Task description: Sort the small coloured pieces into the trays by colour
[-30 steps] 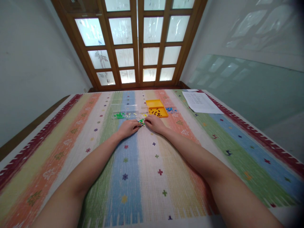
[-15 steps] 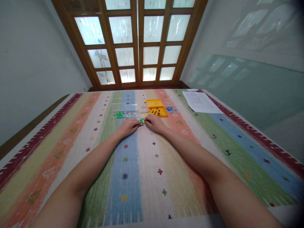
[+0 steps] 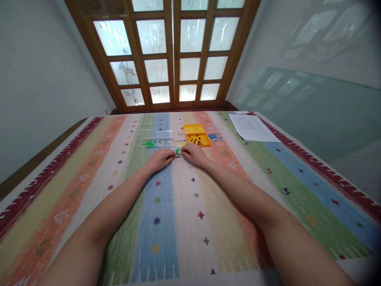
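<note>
Between my hands lies a small pile of mixed green, dark and light pieces (image 3: 177, 153) on the striped cloth. My left hand (image 3: 161, 159) rests at the pile's left edge with its fingers closed; what they hold, if anything, is too small to make out. On the pile's right side is my right hand (image 3: 193, 154), its fingers pinched together, their tips partly hidden. Just beyond, a clear box holds green pieces (image 3: 149, 144) and pale pieces (image 3: 164, 143). An open yellow box (image 3: 194, 129) contains brown pieces (image 3: 195, 140). Blue pieces (image 3: 213, 136) lie right of it in a clear container.
A printed white sheet (image 3: 253, 128) lies at the back right of the table. The striped tablecloth (image 3: 190, 226) runs under both forearms. Beyond the table stand wood-framed glass doors (image 3: 175, 59), with a glass panel leaning at the right wall.
</note>
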The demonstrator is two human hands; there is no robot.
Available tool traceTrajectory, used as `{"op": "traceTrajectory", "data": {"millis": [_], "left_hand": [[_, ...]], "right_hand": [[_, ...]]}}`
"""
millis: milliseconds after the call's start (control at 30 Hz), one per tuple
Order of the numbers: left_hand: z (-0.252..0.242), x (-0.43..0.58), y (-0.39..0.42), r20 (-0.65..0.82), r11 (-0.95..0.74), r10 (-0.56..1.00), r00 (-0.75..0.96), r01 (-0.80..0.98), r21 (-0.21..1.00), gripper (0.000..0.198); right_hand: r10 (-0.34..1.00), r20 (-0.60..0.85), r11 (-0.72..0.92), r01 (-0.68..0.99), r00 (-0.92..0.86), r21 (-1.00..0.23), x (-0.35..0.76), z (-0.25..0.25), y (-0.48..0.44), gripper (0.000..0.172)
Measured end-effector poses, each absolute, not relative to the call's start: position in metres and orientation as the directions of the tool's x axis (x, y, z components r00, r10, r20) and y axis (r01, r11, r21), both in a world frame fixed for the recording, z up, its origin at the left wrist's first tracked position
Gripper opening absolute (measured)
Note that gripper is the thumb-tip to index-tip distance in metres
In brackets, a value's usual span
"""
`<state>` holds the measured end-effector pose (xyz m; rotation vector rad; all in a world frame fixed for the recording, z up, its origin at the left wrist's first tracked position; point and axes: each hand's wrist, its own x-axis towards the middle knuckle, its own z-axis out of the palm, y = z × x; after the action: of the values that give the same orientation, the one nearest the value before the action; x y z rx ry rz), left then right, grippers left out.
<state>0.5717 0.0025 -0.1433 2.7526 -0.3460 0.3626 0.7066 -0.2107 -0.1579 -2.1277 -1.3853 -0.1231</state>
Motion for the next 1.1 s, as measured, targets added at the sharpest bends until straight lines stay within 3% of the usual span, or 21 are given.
{"op": "traceTrajectory", "data": {"millis": [267, 500, 633, 1100], "left_hand": [[-0.143, 0.575, 0.008, 0.352, -0.924, -0.068, 0.933, -0.193, 0.332, 0.022], [-0.138, 0.578, 0.040, 0.409, -0.897, 0.345, 0.845, 0.169, 0.408, 0.025], [-0.140, 0.578, 0.061, 0.388, -0.837, 0.500, 0.774, 0.317, 0.446, 0.027], [-0.141, 0.577, 0.070, 0.298, -0.785, 0.596, 0.746, 0.464, 0.410, 0.028]], "right_hand": [[0.809, 0.387, -0.274, 0.866, 0.443, -0.417, 0.706, -0.156, -0.211, 0.016], [0.807, 0.396, -0.261, 0.866, 0.438, -0.425, 0.707, -0.158, -0.211, 0.018], [0.806, 0.400, -0.261, 0.868, 0.436, -0.422, 0.707, -0.159, -0.210, 0.017], [0.807, 0.371, -0.288, 0.855, 0.460, -0.432, 0.705, -0.155, -0.211, 0.017]]}}
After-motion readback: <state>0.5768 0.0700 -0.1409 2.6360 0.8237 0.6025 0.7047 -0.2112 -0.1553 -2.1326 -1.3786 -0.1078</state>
